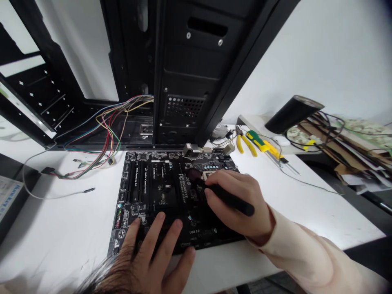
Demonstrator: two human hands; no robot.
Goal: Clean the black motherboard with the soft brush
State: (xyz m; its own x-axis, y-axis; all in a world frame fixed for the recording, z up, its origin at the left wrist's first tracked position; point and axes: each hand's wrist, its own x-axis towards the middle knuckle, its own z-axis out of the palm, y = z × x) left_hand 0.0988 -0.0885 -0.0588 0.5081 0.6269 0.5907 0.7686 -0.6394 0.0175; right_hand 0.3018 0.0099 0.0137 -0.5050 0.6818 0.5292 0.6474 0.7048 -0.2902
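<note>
A black motherboard [165, 188] lies flat on the white table. My left hand [153, 257] rests on its near left edge with the fingers spread and nothing held. In my right hand [235, 200] is a black-handled brush [231, 198], gripped between thumb and fingers over the right half of the board. The brush's dark head [194, 174] is at the board, left of the pale CPU socket [210, 175], which my fingers partly cover.
An open black computer case [190, 73] stands behind the board, with colored wires [107, 143] trailing out at left. Yellow pliers [245, 143], a green-and-yellow tool [257, 141], a black cylinder [292, 114] and stacked cardboard [349, 151] are at right.
</note>
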